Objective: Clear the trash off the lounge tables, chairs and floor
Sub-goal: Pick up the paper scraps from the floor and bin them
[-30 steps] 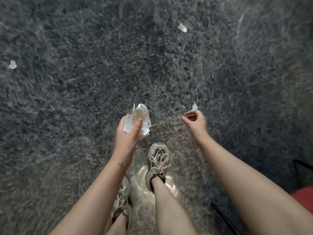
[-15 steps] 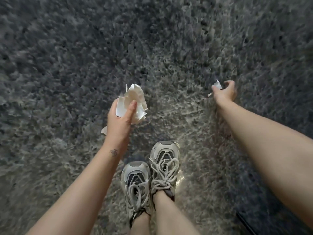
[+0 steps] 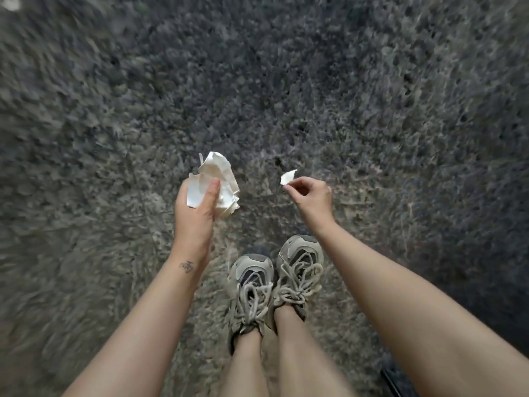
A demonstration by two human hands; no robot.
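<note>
Over grey shag carpet (image 3: 286, 81), the left hand (image 3: 197, 216) grips a crumpled white paper wad (image 3: 221, 174); the right hand (image 3: 313, 196) pinches a small paper scrap (image 3: 288, 177) beside it. The wrist tattoo (image 3: 186, 266) is too small to read.

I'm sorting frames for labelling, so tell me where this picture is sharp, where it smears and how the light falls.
Head view: sharp in the middle, on the crumpled paper in the left hand, the small scrap pinched by the right hand and the shoes; same view, the carpet smears toward the edges, worst at left; light is brightest around the feet, dim at right.
</note>
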